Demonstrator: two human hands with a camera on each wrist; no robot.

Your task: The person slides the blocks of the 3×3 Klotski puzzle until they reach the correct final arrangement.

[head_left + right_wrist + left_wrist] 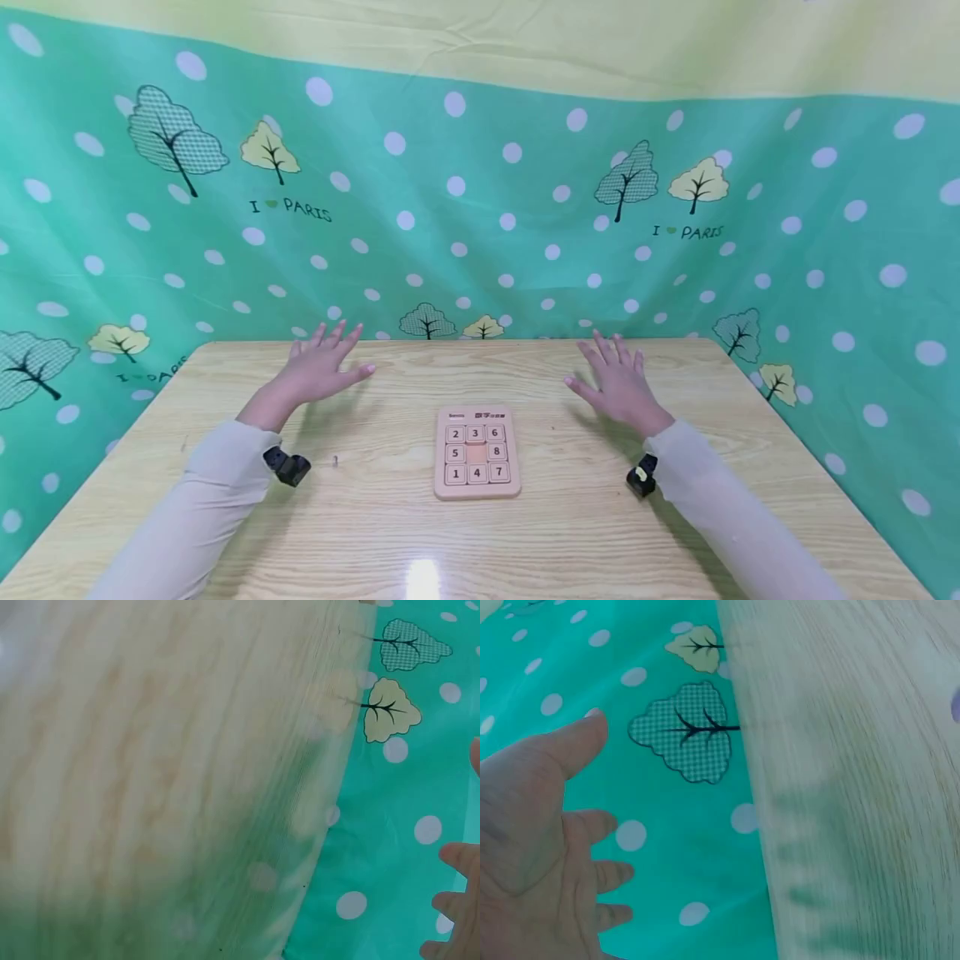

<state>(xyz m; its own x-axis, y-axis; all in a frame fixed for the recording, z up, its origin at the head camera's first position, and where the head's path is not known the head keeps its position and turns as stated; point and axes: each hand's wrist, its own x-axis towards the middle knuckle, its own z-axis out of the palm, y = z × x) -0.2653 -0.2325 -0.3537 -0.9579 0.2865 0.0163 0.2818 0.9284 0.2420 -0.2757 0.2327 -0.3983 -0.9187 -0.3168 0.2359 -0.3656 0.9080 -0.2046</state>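
Note:
A pink sliding number puzzle lies flat on the wooden table, its tiles numbered 1 to 8 around a bare centre square. To the left of it, my left hand is held over the table with fingers spread and nothing in it. On the other side my right hand is held much the same way, fingers spread and holding nothing. The left wrist view shows the left palm and thumb against the curtain. Only some fingertips of the right hand enter the right wrist view, at its right edge.
The light wooden table ends at a green curtain with white dots and printed trees, which hangs behind and along both sides. A small dark speck lies on the table left of the puzzle. Each wrist wears a black camera.

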